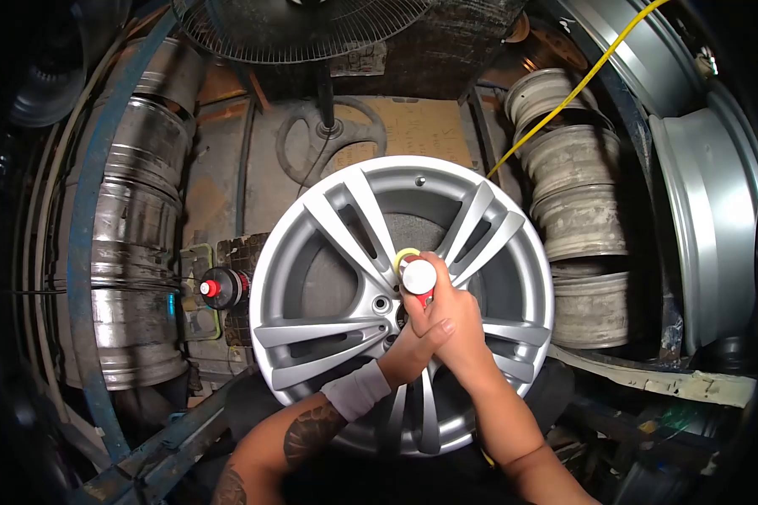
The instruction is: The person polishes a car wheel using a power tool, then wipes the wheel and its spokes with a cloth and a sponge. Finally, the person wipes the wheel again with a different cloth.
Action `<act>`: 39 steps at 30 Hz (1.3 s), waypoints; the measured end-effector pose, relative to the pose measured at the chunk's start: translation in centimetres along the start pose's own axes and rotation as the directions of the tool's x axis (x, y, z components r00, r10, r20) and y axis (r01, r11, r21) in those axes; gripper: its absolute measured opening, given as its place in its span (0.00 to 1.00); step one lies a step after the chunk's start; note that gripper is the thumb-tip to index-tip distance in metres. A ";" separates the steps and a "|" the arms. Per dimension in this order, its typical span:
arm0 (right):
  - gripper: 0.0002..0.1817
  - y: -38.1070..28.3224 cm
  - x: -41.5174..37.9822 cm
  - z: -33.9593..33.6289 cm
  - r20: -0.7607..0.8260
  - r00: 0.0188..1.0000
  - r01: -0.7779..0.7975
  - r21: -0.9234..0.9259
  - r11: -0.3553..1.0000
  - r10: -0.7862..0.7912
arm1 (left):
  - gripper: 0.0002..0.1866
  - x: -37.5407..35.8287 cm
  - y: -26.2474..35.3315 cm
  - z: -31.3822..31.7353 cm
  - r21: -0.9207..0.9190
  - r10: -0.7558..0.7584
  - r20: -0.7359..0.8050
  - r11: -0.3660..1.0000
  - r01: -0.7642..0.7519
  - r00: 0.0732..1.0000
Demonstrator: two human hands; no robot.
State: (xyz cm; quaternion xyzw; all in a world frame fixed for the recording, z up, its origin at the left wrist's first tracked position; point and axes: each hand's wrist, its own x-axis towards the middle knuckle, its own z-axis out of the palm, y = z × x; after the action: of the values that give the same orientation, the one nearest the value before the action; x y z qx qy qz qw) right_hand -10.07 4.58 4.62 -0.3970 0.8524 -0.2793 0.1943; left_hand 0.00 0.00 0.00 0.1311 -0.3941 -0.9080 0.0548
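Note:
A silver alloy wheel (534,278) with paired spokes lies face up in front of me. Over its hub, my right hand (456,316) is closed around a red object with a round white end (419,277); a yellow ring shows at its far edge. I cannot tell what kind of tool or container it is. From below left, my left hand (413,347), with a grey band at the wrist, is closed against both the object and my right hand. Its thumb lies across the right hand, and most of its fingers are hidden.
Stacked metal rims stand left (135,227) and right (581,219) behind blue frame bars. Left of the wheel lies a dark bottle with a red cap (219,288). A fan (303,34), a steering wheel (290,156) and a yellow cable (577,88) are at the far side.

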 end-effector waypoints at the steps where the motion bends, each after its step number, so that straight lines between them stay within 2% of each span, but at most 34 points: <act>1: 0.37 0.2 0.2 0.0 -0.015 0.999 0.035 0.012 0.999 -0.035 | 0.47 0.1 0.2 0.2 0.006 0.005 -0.008 1.000 -0.005 1.000; 2: 0.39 0.2 0.5 0.1 -0.029 0.997 0.072 0.024 0.997 -0.071 | 0.47 0.2 0.4 0.1 0.013 0.011 -0.018 1.000 -0.011 1.000; 3: 0.38 -0.7 1.6 2.2 -0.049 0.994 0.105 0.079 0.991 -0.102 | 0.47 -0.4 1.5 -2.1 0.114 0.034 -0.079 0.993 -0.025 0.996; 4: 0.38 -0.7 2.4 2.2 -0.050 0.992 0.117 0.047 0.992 -0.114 | 0.47 0.4 1.5 -2.4 0.135 0.075 -0.101 0.989 -0.061 0.992; 6: 0.34 -1.4 4.1 1.4 -0.017 0.993 0.113 0.004 0.994 -0.113 | 0.46 1.6 2.2 -3.0 0.132 0.125 -0.157 0.986 -0.105 0.980; 9: 0.32 -2.4 7.4 1.7 -0.059 0.982 0.180 0.040 0.983 -0.177 | 0.46 3.4 4.1 -3.9 0.071 0.188 -0.208 0.982 -0.177 0.960; 12: 0.30 -3.7 8.5 1.6 -0.026 0.991 0.133 0.061 0.989 -0.131 | 0.45 3.7 5.8 -3.9 -0.025 0.187 -0.229 0.980 -0.198 0.955; 14: 0.32 -3.0 7.8 1.9 -0.026 0.993 0.119 0.023 0.993 -0.119 | 0.45 3.6 3.7 -4.5 0.021 0.185 -0.230 0.982 -0.185 0.956; 17: 0.31 -2.1 4.1 1.0 0.000 0.997 0.083 0.043 0.996 -0.083 | 0.45 1.9 0.8 -3.6 0.032 0.086 -0.179 0.996 -0.082 0.980; 18: 0.31 -1.5 2.8 1.3 -0.049 0.997 0.061 0.042 0.997 -0.059 | 0.45 1.0 0.2 -2.3 0.035 0.066 -0.162 0.998 -0.061 0.985; 21: 0.30 0.0 -0.7 1.2 -0.066 0.998 0.001 0.059 0.998 0.003 | 0.45 -0.8 -0.4 -0.3 0.049 0.014 -0.048 0.999 -0.012 0.999; 25: 0.30 0.1 -1.2 0.4 -0.085 0.996 -0.010 0.117 0.993 0.020 | 0.43 -0.8 -0.1 0.1 0.052 -0.064 0.028 0.997 0.062 0.998; 29: 0.30 0.0 2.2 1.6 -0.057 0.995 0.091 0.128 0.988 -0.085 | 0.45 0.8 -0.1 -2.0 0.170 0.071 -0.135 0.984 -0.047 0.988; 30: 0.34 -1.0 3.3 1.2 0.044 0.998 0.045 0.064 0.997 -0.048 | 0.46 1.3 0.0 -3.1 0.177 0.102 -0.162 0.982 -0.073 0.981; 33: 0.32 -2.3 6.7 1.3 -0.009 0.988 0.151 0.089 0.984 -0.151 | 0.48 3.3 1.7 -5.3 0.106 0.152 -0.197 0.985 -0.133 0.969; 37: 0.30 -3.3 8.9 1.2 -0.002 0.989 0.149 0.092 0.985 -0.149 | 0.50 4.4 5.0 -5.1 -0.070 0.109 -0.178 0.990 -0.123 0.978; 38: 0.30 -2.9 8.7 1.6 -0.019 0.985 0.173 0.087 0.981 -0.172 | 0.50 4.2 4.8 -4.5 -0.009 0.182 -0.218 0.982 -0.188 0.959; 39: 0.30 -2.8 8.0 1.4 0.002 0.990 0.144 0.074 0.987 -0.145 | 0.49 3.8 4.0 -4.3 0.030 0.182 -0.214 0.983 -0.180 0.960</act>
State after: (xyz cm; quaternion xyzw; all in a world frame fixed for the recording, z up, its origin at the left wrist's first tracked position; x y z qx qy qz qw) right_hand -12.54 -3.62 4.46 -0.4512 0.8099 -0.3225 0.1910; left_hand -2.41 -6.50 -0.65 0.1928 -0.4008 -0.8775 0.1794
